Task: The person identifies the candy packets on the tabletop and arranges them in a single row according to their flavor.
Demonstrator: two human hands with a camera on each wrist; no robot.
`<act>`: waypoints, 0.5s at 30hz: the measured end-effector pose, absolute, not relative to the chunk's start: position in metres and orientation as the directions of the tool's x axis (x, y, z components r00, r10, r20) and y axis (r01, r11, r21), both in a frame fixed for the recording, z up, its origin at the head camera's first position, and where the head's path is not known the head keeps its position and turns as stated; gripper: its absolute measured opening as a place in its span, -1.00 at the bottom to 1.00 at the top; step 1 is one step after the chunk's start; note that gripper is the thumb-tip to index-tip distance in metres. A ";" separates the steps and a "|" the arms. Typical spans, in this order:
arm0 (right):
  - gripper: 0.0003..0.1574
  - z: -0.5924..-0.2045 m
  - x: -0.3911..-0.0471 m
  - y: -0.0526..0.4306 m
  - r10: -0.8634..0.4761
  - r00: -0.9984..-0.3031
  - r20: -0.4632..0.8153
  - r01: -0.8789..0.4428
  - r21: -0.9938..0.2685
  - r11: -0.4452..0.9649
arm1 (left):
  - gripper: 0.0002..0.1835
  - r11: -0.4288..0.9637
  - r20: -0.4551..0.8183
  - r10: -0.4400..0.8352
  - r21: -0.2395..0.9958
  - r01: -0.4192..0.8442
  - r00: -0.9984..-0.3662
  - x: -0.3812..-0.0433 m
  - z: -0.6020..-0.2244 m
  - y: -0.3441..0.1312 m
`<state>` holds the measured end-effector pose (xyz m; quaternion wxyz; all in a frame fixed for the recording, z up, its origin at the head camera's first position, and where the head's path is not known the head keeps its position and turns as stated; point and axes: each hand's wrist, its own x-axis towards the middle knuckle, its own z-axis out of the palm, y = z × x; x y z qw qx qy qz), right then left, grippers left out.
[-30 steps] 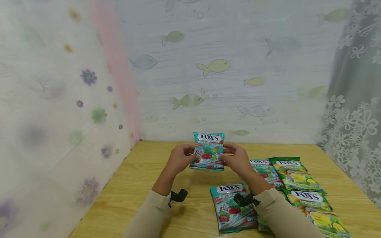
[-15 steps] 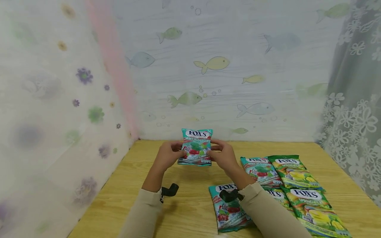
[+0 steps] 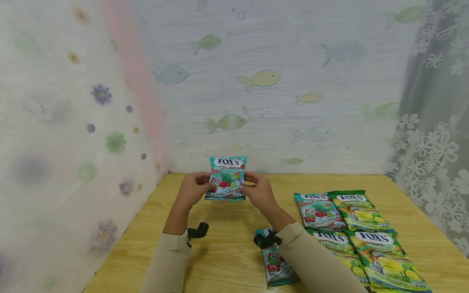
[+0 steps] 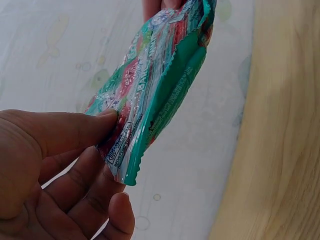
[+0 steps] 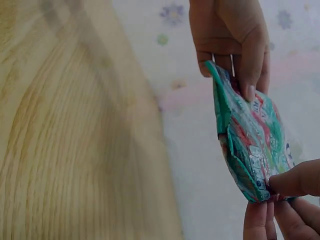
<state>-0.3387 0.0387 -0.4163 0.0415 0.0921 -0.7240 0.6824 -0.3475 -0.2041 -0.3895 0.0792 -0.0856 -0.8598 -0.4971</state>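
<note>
A teal FOX'S Mint Blossom candy bag (image 3: 227, 179) is held upright above the table, its printed front toward the head camera. My left hand (image 3: 192, 190) pinches its left side, thumb on the front and fingers behind. On the opposite side my right hand (image 3: 259, 191) pinches it the same way. In the left wrist view the left thumb presses the shiny candy bag (image 4: 145, 90) near its teal bottom seam. Both hands show in the right wrist view, one at each end of the candy bag (image 5: 250, 140).
On the wooden table (image 3: 220, 252), a Mint Blossom bag (image 3: 319, 211) lies beside a green Springtea bag (image 3: 360, 211). Nearer are two more green bags, one a Springtea bag (image 3: 388, 260), and another teal bag (image 3: 275, 264) partly under the right sleeve. A fish-patterned wall covering (image 3: 278, 110) stands behind.
Both hands have carried the candy bag leftward and slightly up. The right forearm has shifted left, uncovering more of the bags lying at the right.
</note>
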 end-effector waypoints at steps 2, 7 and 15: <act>-0.33 -0.417 -0.339 0.034 -0.089 -0.977 0.195 -0.201 -0.978 0.053 | -0.61 0.488 0.221 0.058 0.844 0.221 -0.974 -0.348 -0.389 -0.207; -0.27 -0.423 -0.341 0.022 -0.125 -0.971 0.203 -0.208 -0.978 0.031 | -0.63 0.504 0.213 0.027 0.841 0.197 -0.977 -0.349 -0.389 -0.218; -0.20 -0.431 -0.342 0.004 -0.166 -0.967 0.192 -0.193 -0.981 -0.013 | -0.63 0.496 0.205 -0.021 0.852 0.168 -0.979 -0.356 -0.401 -0.237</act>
